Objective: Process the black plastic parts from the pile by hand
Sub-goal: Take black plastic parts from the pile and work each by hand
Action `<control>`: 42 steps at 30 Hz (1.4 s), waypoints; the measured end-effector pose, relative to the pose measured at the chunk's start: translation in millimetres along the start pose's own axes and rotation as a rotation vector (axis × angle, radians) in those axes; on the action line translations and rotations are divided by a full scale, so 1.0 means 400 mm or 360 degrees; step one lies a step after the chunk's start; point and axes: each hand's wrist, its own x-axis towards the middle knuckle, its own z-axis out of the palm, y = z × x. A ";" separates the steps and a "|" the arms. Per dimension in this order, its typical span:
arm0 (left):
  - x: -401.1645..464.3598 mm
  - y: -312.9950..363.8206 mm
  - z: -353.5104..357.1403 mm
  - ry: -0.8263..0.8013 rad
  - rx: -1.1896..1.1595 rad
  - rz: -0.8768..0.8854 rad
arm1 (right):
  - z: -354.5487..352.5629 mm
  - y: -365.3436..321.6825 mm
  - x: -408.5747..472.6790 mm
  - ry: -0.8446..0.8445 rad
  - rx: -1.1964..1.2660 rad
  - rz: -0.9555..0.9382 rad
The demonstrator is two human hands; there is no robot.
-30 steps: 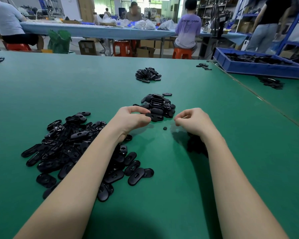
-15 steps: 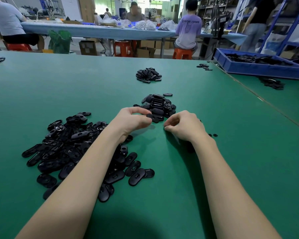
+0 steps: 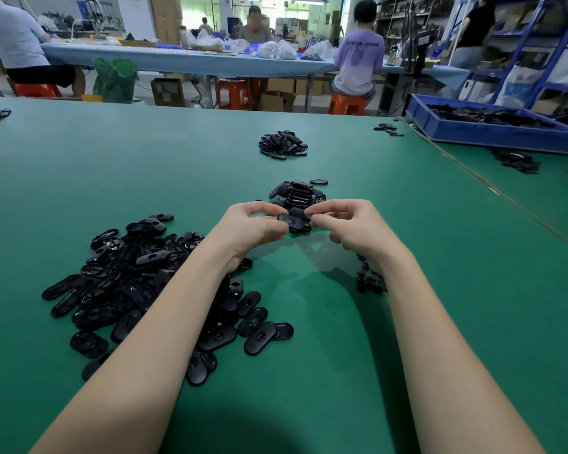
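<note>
A big pile of black oval plastic parts (image 3: 138,283) lies on the green table under and left of my left forearm. My left hand (image 3: 253,229) and my right hand (image 3: 348,226) meet just above the table and both pinch one black oval part (image 3: 294,221) between fingertips and thumbs. Right behind that part sits a smaller heap of black parts (image 3: 297,193), some stacked on edge. A few small black bits (image 3: 369,280) lie beside my right forearm, partly hidden by it.
A third heap of black parts (image 3: 282,144) lies farther back on the green table (image 3: 145,165). A blue bin (image 3: 492,132) with black parts stands at the back right, loose parts (image 3: 515,160) in front of it. People sit at a far table.
My right hand moved left and up from the table to meet my left hand. Both hands rose slightly and now hold one part together.
</note>
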 end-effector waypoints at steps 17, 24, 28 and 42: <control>-0.004 -0.002 0.013 -0.0055 0.0099 0.0069 | 0.026 0.005 0.013 0.0034 0.0154 0.0344; -0.006 0.000 0.015 -0.0051 0.0135 0.0100 | 0.034 0.005 0.015 0.0089 0.0266 0.0426; -0.014 0.002 0.018 -0.0063 0.0157 0.0092 | 0.030 0.004 0.011 0.0040 0.0206 0.0445; -0.015 0.001 0.032 -0.0009 -0.0025 -0.0056 | 0.028 0.008 0.011 -0.0014 0.0100 0.0277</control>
